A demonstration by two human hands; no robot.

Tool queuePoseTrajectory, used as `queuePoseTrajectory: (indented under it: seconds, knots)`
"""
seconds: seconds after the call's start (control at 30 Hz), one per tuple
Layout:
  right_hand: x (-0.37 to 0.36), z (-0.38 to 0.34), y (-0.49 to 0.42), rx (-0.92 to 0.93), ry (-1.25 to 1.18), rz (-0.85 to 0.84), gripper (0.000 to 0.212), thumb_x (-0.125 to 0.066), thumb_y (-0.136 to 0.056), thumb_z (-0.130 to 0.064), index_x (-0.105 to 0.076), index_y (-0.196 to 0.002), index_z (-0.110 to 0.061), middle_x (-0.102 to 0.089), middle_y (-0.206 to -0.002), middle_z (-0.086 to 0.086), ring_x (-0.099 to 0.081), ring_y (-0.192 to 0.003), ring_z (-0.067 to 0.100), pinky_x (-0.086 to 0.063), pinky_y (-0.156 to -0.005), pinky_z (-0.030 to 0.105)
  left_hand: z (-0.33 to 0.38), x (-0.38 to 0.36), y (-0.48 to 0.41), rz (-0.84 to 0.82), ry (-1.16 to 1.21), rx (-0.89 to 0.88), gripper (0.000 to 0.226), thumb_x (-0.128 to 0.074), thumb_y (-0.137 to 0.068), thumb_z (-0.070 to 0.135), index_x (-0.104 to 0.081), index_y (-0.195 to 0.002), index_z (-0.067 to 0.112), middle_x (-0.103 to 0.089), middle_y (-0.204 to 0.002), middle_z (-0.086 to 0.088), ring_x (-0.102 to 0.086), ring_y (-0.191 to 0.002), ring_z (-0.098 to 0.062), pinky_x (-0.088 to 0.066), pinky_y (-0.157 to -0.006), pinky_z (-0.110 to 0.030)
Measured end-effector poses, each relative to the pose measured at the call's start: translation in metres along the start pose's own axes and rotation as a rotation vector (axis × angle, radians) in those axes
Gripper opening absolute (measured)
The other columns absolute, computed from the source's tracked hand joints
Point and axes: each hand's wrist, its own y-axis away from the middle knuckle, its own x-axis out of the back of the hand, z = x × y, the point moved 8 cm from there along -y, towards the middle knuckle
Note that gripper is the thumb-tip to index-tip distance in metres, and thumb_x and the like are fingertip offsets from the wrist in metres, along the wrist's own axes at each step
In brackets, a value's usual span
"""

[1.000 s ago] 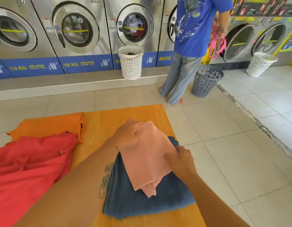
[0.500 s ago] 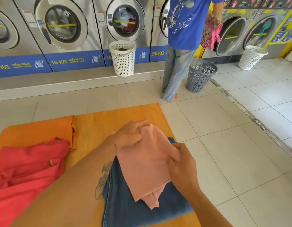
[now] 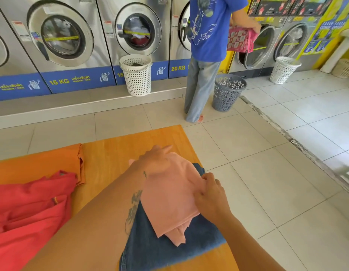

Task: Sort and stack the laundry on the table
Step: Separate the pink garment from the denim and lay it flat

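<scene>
A folded pink cloth (image 3: 169, 200) lies on top of folded blue jeans (image 3: 169, 249) at the right side of the wooden table (image 3: 115, 153). My left hand (image 3: 156, 159) rests flat on the far end of the pink cloth, fingers spread. My right hand (image 3: 210, 194) pinches the cloth's right edge. A red garment (image 3: 26, 210) lies crumpled at the left. Behind it lies a flat orange garment (image 3: 38, 165).
A person in a blue shirt (image 3: 206, 32) stands at the washing machines (image 3: 62, 38) holding pink laundry. A white basket (image 3: 136, 75), a grey basket (image 3: 227, 91) and another white basket (image 3: 283, 69) stand on the tiled floor beyond the table.
My left hand has slid a little farther over the pink cloth's far end and my right hand has closed on its right edge. The view has tilted up slightly.
</scene>
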Motion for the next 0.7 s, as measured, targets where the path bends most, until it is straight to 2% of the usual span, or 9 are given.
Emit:
queuePoseTrajectory:
  seconds: [0.07,0.17,0.27,0.33,0.43,0.5,0.57,0.7]
  knots:
    - [0.001,-0.003,-0.002,0.007,-0.01,-0.038,0.035,-0.047,-0.077,-0.017,-0.037,-0.109,-0.029,-0.05,-0.098,0.0,-0.053,-0.094,0.026,-0.049,-0.082,0.043,-0.02,-0.014,-0.005,-0.04,0.025,0.059,0.065,-0.024,-0.075,0.052,-0.004,-0.134,0.069,-0.007,-0.164,0.009,-0.013,-0.149,-0.029,-0.018,-0.114,-0.06]
    - [0.001,-0.007,-0.003,-0.023,-0.092,-0.075,0.038,-0.046,-0.075,-0.012,-0.036,-0.107,-0.031,-0.054,-0.096,-0.001,-0.057,-0.089,0.024,-0.052,-0.073,0.042,-0.024,-0.019,-0.005,-0.042,0.03,0.066,0.071,-0.023,-0.067,0.06,-0.002,-0.135,0.069,-0.019,-0.162,0.002,-0.022,-0.147,-0.028,-0.024,-0.112,-0.057]
    - [0.002,-0.013,0.001,-0.025,-0.232,-0.083,0.037,-0.046,-0.077,-0.01,-0.04,-0.105,-0.033,-0.057,-0.093,-0.003,-0.058,-0.081,0.016,-0.046,-0.059,0.031,-0.01,-0.009,0.004,-0.049,0.066,0.008,0.081,-0.042,-0.071,0.049,-0.01,-0.145,0.058,-0.034,-0.156,0.002,-0.036,-0.14,-0.027,-0.033,-0.111,-0.05]
    - [0.006,-0.019,0.003,0.03,-0.279,-0.067,0.04,-0.047,-0.075,-0.007,-0.043,-0.105,-0.033,-0.058,-0.093,-0.004,-0.057,-0.079,0.012,-0.043,-0.057,0.027,-0.009,-0.002,0.007,-0.057,0.094,0.017,0.085,-0.048,-0.07,0.041,-0.012,-0.145,0.058,-0.04,-0.153,0.005,-0.039,-0.139,-0.026,-0.031,-0.113,-0.05]
    - [0.011,-0.034,0.007,0.156,-0.293,-0.046,0.044,-0.046,-0.075,-0.003,-0.044,-0.104,-0.036,-0.057,-0.093,-0.012,-0.053,-0.075,0.003,-0.038,-0.055,0.014,-0.023,-0.002,0.008,-0.055,0.124,0.112,0.079,-0.041,-0.07,0.053,-0.009,-0.141,0.065,-0.031,-0.158,0.005,-0.025,-0.145,-0.032,-0.019,-0.116,-0.058]
    - [0.013,-0.037,0.009,0.198,-0.313,-0.019,0.046,-0.046,-0.074,-0.001,-0.045,-0.102,-0.038,-0.057,-0.091,-0.015,-0.053,-0.074,0.001,-0.04,-0.053,0.014,-0.035,-0.006,0.005,-0.06,0.162,0.156,0.074,-0.027,-0.068,0.066,-0.009,-0.139,0.066,-0.019,-0.163,0.006,-0.014,-0.149,-0.033,-0.012,-0.117,-0.059]
    - [0.013,-0.033,0.011,0.192,-0.35,0.01,0.045,-0.045,-0.073,0.001,-0.046,-0.097,-0.038,-0.057,-0.089,-0.014,-0.053,-0.072,0.0,-0.042,-0.052,0.016,-0.038,-0.006,0.002,-0.051,0.181,0.142,0.075,-0.021,-0.068,0.068,-0.011,-0.142,0.063,-0.02,-0.162,0.008,-0.017,-0.149,-0.031,-0.014,-0.117,-0.057]
    - [0.011,-0.023,0.015,0.176,-0.376,0.044,0.044,-0.044,-0.074,0.003,-0.045,-0.096,-0.035,-0.057,-0.086,-0.006,-0.049,-0.067,0.001,-0.042,-0.05,0.018,-0.03,-0.007,0.006,-0.076,0.199,0.126,0.076,-0.028,-0.071,0.066,-0.008,-0.144,0.06,-0.023,-0.161,0.009,-0.022,-0.147,-0.028,-0.018,-0.117,-0.055]
